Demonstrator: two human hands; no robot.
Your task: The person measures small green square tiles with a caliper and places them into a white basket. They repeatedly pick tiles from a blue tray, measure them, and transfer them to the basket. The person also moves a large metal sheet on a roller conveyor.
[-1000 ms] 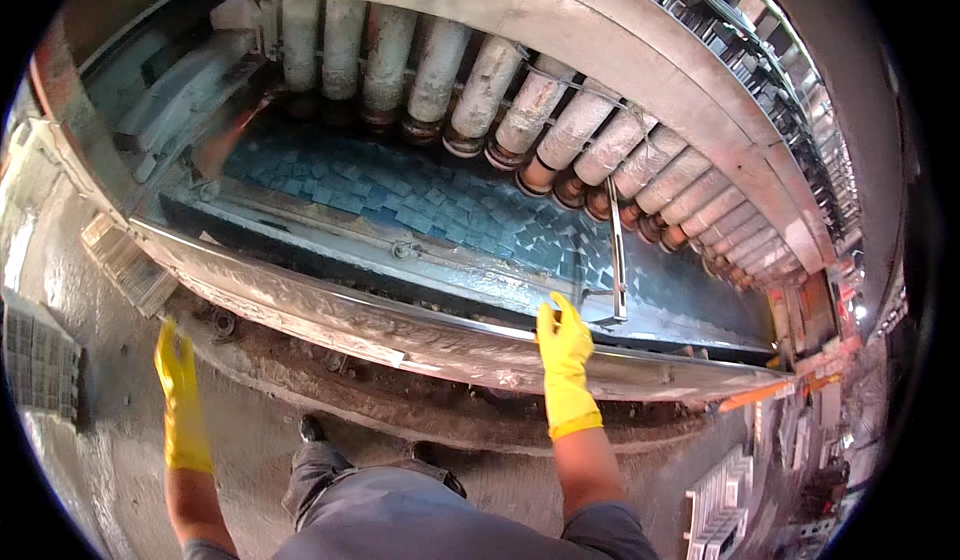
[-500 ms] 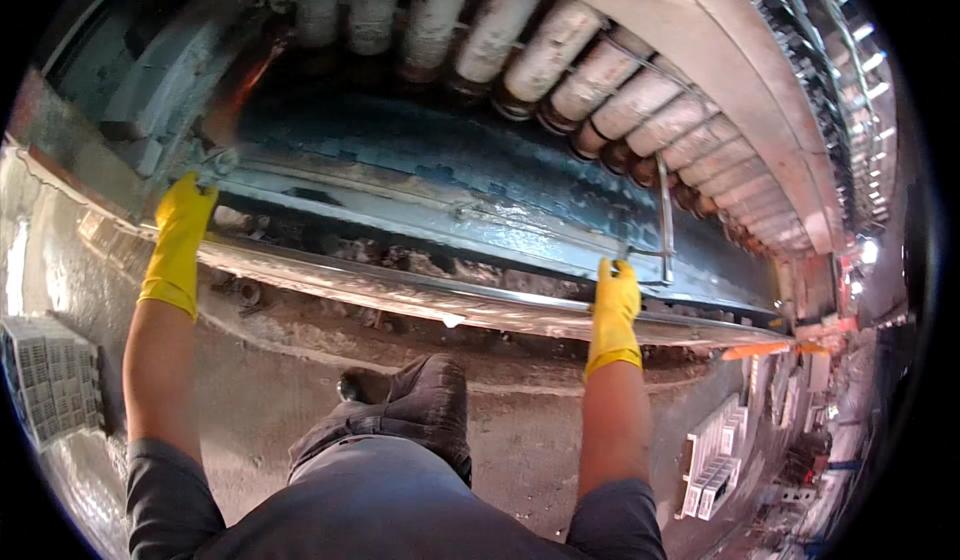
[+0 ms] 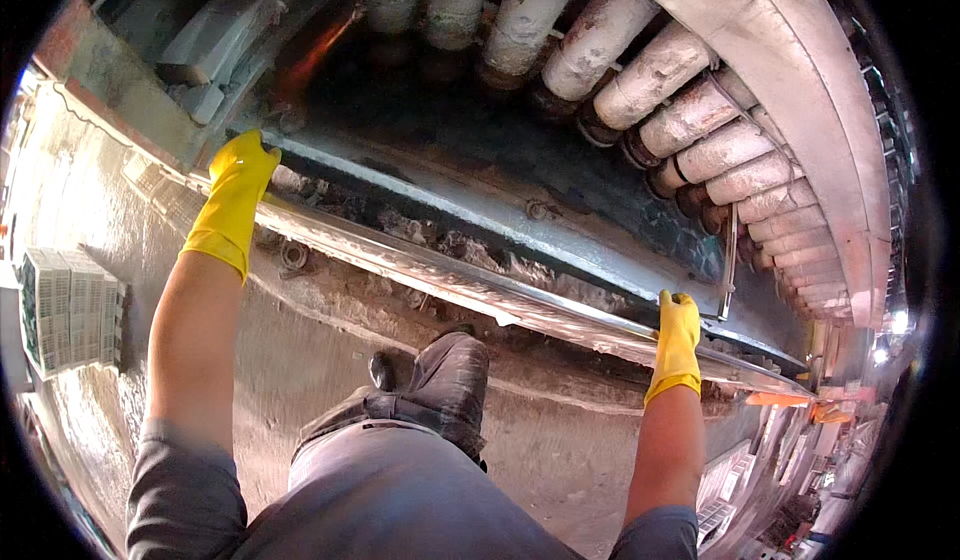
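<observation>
Both my hands wear yellow rubber gloves. My left hand [image 3: 238, 190] has its fingers curled at the left end of a long, wet grey metal bar [image 3: 480, 200]. Farther right along the same near edge, my right hand [image 3: 678, 345] is closed at the bar. Just beyond my right hand stands a thin, angled metal rod [image 3: 729, 265]. A dark gap filled with rough debris runs between the bar and a shiny metal rail [image 3: 480, 295] on my side. The fingertips are partly hidden, so how far they reach around the bar cannot be made out.
A row of stained cylinders [image 3: 595, 40] hangs over the far side, under a pale curved housing [image 3: 790, 80]. Stacked white plastic crates [image 3: 75, 300] stand on the floor at left. An orange piece [image 3: 778, 399] lies near the rail's right end.
The view has shifted and turned, so the machine appears farther right. Both hands stay at the bar's near edge. The bright glare on the bar has faded, and a round fitting shows behind it.
</observation>
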